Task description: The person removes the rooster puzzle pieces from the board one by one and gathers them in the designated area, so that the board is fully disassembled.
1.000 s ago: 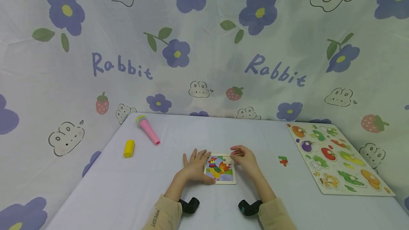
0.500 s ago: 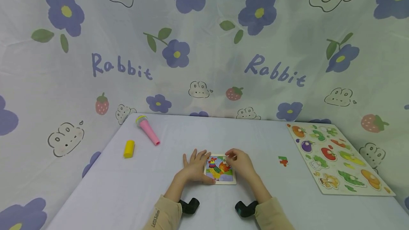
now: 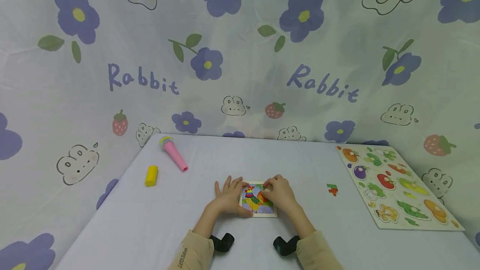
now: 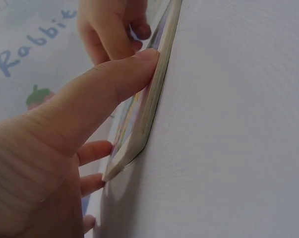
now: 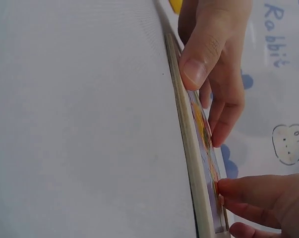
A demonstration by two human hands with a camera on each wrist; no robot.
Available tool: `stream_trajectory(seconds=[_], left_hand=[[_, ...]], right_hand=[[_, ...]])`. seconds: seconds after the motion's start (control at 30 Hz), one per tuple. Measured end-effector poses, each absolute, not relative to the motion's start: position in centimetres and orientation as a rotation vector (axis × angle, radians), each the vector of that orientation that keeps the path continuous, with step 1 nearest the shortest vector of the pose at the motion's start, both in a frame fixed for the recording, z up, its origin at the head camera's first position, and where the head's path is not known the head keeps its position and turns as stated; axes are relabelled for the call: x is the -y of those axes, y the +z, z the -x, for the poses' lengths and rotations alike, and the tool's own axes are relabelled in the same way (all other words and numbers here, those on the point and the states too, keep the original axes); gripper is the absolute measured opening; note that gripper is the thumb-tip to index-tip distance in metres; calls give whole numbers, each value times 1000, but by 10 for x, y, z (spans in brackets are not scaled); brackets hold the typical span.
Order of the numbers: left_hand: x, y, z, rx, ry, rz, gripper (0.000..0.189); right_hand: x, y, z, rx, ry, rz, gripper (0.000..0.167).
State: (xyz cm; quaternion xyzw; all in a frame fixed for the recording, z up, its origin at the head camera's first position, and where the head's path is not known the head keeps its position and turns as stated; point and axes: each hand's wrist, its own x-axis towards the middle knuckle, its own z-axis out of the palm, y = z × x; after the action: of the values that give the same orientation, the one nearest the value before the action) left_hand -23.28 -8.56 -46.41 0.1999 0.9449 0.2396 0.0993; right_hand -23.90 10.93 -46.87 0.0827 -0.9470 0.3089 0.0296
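A small square jigsaw puzzle (image 3: 258, 208) with a rooster picture lies in a pale wooden frame on the white table. My left hand (image 3: 227, 199) is spread over its left side. The left thumb (image 4: 117, 79) presses on the near rim, and the other fingers touch the far left corner. From the right, my right hand (image 3: 280, 191) reaches over the upper right of the picture. Its thumb and index finger (image 5: 253, 191) pinch a puzzle piece right at the board's surface, the piece mostly hidden by the fingers.
One loose puzzle piece (image 3: 332, 189), green and red, lies to the right. Beyond it is a large vegetable peg board (image 3: 403, 193). A pink toy microphone (image 3: 174, 153) and a yellow block (image 3: 151, 176) lie at the left. A printed curtain (image 3: 240, 53) hangs behind the table.
My right hand has moved left and inward, from the frame's upper right corner to over the picture's right part. The left hand and the puzzle have stayed in place.
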Motion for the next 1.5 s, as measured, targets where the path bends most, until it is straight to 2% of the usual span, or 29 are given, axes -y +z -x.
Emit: stream_trajectory(seconds=[0.37, 0.6, 0.8, 1.07, 1.5], left_hand=[[86, -467, 234, -2798, 701, -588, 83], [86, -466, 234, -2794, 704, -581, 82], [86, -467, 234, -2796, 698, -582, 83], [86, -467, 234, -2792, 702, -579, 83], [85, -468, 235, -2797, 690, -587, 84]], right_hand=[[-107, -469, 241, 2883, 1059, -270, 16], [-108, -469, 242, 2808, 1359, -236, 11], [-110, -472, 244, 2753, 1567, -178, 21], [-117, -467, 249, 2607, 1855, -10, 21], [-135, -465, 251, 2484, 1979, 98, 29]])
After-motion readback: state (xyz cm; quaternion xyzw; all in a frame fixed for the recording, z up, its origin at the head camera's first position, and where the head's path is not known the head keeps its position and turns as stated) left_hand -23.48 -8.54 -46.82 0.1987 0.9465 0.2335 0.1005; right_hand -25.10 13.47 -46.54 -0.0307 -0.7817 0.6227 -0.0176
